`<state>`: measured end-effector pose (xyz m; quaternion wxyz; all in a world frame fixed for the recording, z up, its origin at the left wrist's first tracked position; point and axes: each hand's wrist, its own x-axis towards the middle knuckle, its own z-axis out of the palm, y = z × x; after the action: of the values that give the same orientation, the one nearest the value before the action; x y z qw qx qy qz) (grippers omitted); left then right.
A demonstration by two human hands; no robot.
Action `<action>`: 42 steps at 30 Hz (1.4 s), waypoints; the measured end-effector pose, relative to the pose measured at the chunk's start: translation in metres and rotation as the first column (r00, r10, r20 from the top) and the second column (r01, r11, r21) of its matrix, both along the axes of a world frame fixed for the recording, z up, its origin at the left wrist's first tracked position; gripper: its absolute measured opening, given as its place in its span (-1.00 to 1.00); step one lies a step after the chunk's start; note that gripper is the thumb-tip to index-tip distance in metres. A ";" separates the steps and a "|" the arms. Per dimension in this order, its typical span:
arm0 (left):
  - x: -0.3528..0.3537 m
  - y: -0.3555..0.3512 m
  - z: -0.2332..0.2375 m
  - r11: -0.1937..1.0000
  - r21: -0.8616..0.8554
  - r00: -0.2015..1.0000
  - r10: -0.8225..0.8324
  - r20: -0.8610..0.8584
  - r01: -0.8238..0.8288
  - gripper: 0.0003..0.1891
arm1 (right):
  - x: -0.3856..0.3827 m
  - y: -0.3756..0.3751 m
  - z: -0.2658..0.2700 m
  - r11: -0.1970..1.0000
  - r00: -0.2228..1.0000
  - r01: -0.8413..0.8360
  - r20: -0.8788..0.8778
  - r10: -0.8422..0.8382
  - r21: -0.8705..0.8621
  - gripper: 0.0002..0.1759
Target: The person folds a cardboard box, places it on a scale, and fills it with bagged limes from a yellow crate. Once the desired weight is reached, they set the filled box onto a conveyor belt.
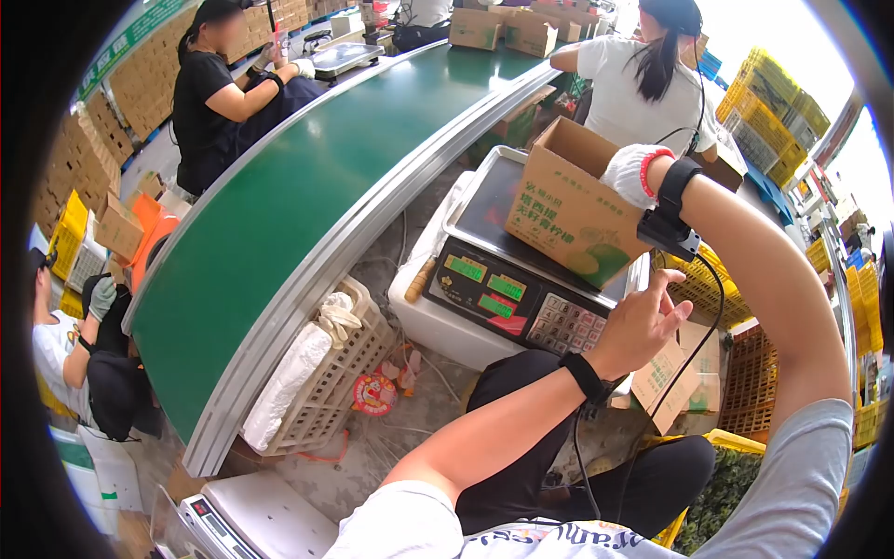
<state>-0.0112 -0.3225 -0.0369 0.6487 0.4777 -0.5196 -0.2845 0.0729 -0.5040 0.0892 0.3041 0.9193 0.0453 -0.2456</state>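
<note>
From my feed I see the cardboard box [575,212] standing upright on the pan of a digital scale [503,287], its top uncovered and its printed front, with lettering and a green fruit, facing my way. The right hand [635,175], in a white glove [626,181] with a red cuff, is at the box's right upper edge. Its fingertips are hidden from me, so I can't make out whether that grip is closed on the cardboard. The left hand [641,328] is bare, fingers spread and grip loose with nothing in it, just beside the scale's keypad [565,326]. Three green displays glow, too blurred for me to read with confidence.

Under the scale I have a white foam box [447,333]. To its left a pale basket [358,352] carries a white bag [291,387]; on the right, near the knee, a yellow crate [738,442] holds leafy green produce [726,489].

The long green belt [307,196] curves past on the left, with more cartons [504,30] at its far end. Across it sits a person in black [209,107]; ahead of me, one in a white shirt [619,88]; far left, another with a gloved hand [102,296]. Yellow crates [768,98] are stacked at the upper right.
</note>
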 end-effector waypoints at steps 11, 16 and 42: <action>0.002 0.002 0.001 1.000 -0.008 1.000 0.012 0.010 -0.012 -0.50 | -0.009 0.015 0.004 0.999 0.957 -0.032 0.287 0.026 0.017 -0.79; 0.004 0.001 -0.001 1.000 -0.003 1.000 0.029 0.010 -0.029 -0.50 | -0.009 0.012 0.008 1.000 0.973 0.003 0.231 0.002 -0.021 -0.81; 0.005 -0.004 -0.006 1.000 -0.012 0.999 0.029 0.016 -0.029 -0.49 | -0.097 0.008 0.058 0.539 0.360 -0.177 0.564 -0.743 0.823 -0.73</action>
<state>-0.0062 -0.3268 -0.0434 0.6515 0.4838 -0.5193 -0.2681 -0.0245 -0.4964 0.1467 -0.2130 0.9151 -0.2079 0.2720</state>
